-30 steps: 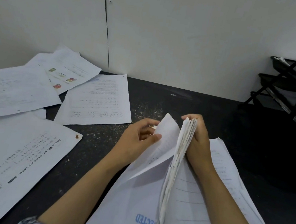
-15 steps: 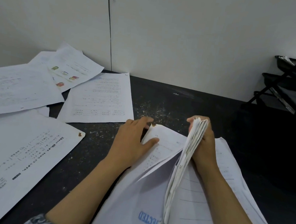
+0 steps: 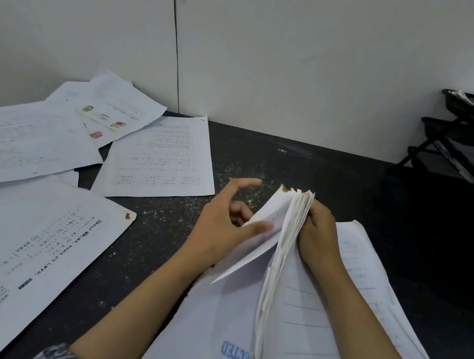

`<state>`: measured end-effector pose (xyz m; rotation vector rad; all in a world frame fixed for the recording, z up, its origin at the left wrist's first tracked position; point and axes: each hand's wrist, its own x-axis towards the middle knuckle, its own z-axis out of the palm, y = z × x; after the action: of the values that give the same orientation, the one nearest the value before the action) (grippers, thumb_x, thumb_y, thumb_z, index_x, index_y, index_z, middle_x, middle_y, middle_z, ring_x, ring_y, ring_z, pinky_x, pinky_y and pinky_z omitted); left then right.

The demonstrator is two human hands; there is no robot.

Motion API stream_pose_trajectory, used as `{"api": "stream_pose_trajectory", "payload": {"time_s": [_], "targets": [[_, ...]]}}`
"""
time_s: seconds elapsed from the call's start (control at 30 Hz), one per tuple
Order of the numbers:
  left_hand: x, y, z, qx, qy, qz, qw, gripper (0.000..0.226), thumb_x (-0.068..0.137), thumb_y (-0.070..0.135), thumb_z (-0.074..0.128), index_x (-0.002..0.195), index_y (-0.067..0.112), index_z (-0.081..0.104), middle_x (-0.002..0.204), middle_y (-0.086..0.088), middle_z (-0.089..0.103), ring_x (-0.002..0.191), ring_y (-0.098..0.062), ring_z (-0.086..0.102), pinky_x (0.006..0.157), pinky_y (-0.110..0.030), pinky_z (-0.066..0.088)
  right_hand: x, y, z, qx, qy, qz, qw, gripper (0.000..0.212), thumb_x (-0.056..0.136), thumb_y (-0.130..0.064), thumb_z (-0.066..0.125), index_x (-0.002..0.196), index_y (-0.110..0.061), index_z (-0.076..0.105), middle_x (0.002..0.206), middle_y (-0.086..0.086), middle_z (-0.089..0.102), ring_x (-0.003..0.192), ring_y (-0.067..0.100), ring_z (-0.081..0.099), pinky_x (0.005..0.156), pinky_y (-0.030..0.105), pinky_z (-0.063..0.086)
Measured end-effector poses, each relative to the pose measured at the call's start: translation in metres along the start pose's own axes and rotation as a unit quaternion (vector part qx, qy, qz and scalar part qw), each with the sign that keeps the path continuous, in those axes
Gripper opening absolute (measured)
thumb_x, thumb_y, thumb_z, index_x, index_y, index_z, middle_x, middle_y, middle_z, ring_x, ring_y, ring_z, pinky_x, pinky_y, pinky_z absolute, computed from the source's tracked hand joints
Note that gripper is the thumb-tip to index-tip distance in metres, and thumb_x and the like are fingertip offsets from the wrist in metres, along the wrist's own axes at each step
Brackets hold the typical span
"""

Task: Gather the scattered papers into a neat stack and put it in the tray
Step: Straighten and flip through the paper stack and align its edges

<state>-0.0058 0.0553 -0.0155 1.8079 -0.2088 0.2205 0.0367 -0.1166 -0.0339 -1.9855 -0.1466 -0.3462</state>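
My right hand [image 3: 319, 234] grips a thick stack of white papers [image 3: 287, 243] standing on edge over the dark table [image 3: 304, 169]. My left hand [image 3: 225, 222] has its thumb pressed on one loose sheet [image 3: 255, 248] that leans against the stack, with the index finger lifted. More sheets lie flat under the stack, one with blue stamped letters [image 3: 235, 351]. Scattered papers lie at the left: a large sheet [image 3: 26, 253], a printed sheet [image 3: 161, 159], one with colour pictures [image 3: 111, 107] and another [image 3: 26, 139]. The black tiered tray [image 3: 468, 136] stands at the far right.
A white wall [image 3: 272, 51] runs along the back of the table. The tray's upper tier holds some paper. A watch is on my left wrist [image 3: 59, 355].
The loose sheet has been lifted from lying low to leaning against the upright stack. My left hand moved up with it and its index finger rose. The view shifted slightly.
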Motion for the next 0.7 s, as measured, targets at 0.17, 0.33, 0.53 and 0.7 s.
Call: {"api": "stream_pose_trajectory", "payload": {"time_s": [0.17,0.33,0.53,0.7], "targets": [[-0.006,0.012,-0.004,-0.118,-0.105,-0.110,0.981,0.051,0.087,0.062,0.046,0.112,0.022,0.063,0.084,-0.001,0.069,0.064,-0.011,0.065,0.058,-0.021,0.051,-0.003,-0.003,0.000,-0.012,0.023,-0.033,0.999,0.028,0.099,-0.024,0.048,0.071,-0.028,0.047,0.063,-0.027,0.059,0.064,-0.010,0.059,0.051,0.004,0.043],[-0.015,0.026,-0.007,0.077,-0.187,-0.102,0.974,0.058,0.070,0.078,0.050,0.102,0.033,0.067,0.096,0.013,0.071,0.087,-0.006,0.067,0.079,-0.025,0.053,-0.010,-0.012,0.000,-0.054,0.048,-0.050,0.996,0.026,0.092,-0.050,0.045,0.088,-0.025,0.045,0.080,-0.012,0.062,0.070,0.005,0.065,0.062,0.022,0.055],[-0.029,0.051,0.004,0.249,-0.200,-0.108,0.941,0.040,0.075,0.052,0.066,0.100,0.022,0.059,0.096,0.001,0.066,0.084,-0.014,0.064,0.071,-0.028,0.055,-0.013,-0.021,0.009,-0.169,0.090,-0.068,0.979,0.032,0.084,-0.041,0.065,0.100,-0.024,0.042,0.095,0.001,0.060,0.083,0.014,0.057,0.078,0.029,0.050],[-0.048,0.053,0.014,0.257,-0.042,-0.073,0.963,0.019,0.084,0.029,0.068,0.096,0.017,0.059,0.094,-0.001,0.064,0.085,-0.021,0.061,0.073,-0.029,0.049,-0.024,-0.043,0.002,-0.142,0.138,-0.131,0.971,0.018,0.087,-0.035,0.051,0.100,-0.025,0.043,0.095,-0.002,0.054,0.085,0.016,0.055,0.077,0.033,0.052]]}}
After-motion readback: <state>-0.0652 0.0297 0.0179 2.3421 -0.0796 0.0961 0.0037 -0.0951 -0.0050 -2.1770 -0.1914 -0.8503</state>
